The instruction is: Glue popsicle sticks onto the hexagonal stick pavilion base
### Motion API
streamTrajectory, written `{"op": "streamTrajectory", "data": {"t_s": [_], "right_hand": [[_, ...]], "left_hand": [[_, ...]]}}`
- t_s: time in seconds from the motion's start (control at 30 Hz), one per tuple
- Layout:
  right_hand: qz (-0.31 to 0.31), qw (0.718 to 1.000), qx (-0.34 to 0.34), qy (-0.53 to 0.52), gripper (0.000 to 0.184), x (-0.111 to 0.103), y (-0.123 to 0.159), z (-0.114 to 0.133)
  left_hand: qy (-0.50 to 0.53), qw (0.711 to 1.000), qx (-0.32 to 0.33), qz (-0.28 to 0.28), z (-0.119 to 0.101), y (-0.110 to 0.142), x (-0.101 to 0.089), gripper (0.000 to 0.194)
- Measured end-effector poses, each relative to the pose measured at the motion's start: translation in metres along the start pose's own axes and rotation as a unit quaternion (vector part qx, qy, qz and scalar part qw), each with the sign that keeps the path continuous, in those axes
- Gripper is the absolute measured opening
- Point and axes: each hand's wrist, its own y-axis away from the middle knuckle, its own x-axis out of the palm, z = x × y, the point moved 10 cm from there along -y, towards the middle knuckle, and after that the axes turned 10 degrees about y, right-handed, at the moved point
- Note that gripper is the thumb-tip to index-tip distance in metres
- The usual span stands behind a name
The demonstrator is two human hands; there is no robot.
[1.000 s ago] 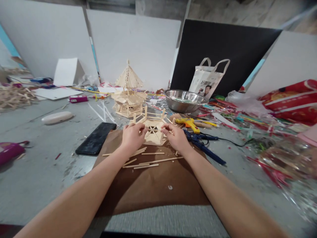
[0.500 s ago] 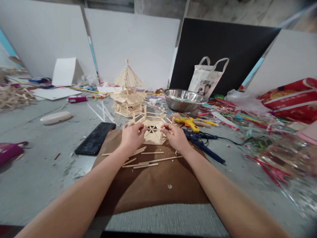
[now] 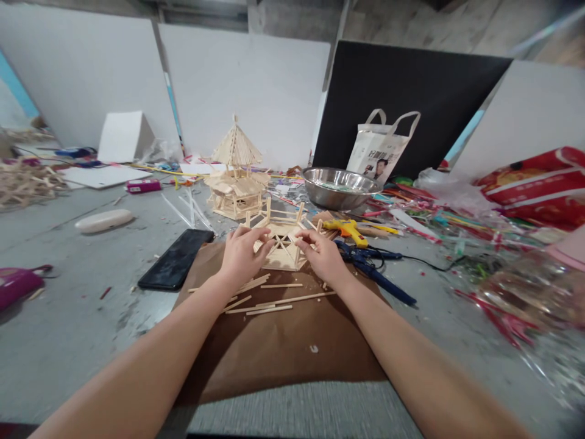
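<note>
Head view: pale wooden frame (image 3: 280, 264) sat squarely between left hand (image 3: 243, 253) and right hand (image 3: 323, 255), broad side running left to right, neither hand clearly nearer! Each grip stood narrow, thumb close to fingertips beside frame; whether either held wood, could not be told. Slim struts (image 3: 286, 247) crossed above flat, angular base. Nearer, loose sticks (image 3: 282, 286), straight and thin, littered smooth brown sheet (image 3: 283, 353); yellow glue gun (image 3: 349, 231) lay just beyond right hand.
</note>
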Motion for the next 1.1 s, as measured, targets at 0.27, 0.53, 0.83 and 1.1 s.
{"op": "streamTrajectory", "data": {"t_s": [0.27, 0.53, 0.83, 1.1], "right_hand": [[-0.002, 1.000, -0.012, 0.019, 0.019, -0.002, 0.001, 0.004], [0.001, 1.000, -0.010, 0.026, 0.019, -0.003, 0.002, 0.004], [0.000, 1.000, -0.006, 0.017, 0.024, 0.002, 0.002, 0.001], [-0.013, 0.992, -0.036, 0.119, 0.020, -0.021, 0.006, 0.023]], "left_hand": [[-0.008, 1.000, -0.020, 0.001, 0.001, -0.001, -0.001, 0.022], [-0.031, 0.999, -0.022, 0.005, 0.003, -0.002, 0.001, 0.023], [-0.006, 1.000, 0.001, 0.029, 0.001, 0.002, 0.007, 0.029], [-0.057, 0.997, 0.040, -0.019, -0.007, 0.002, -0.024, 0.025]]}}
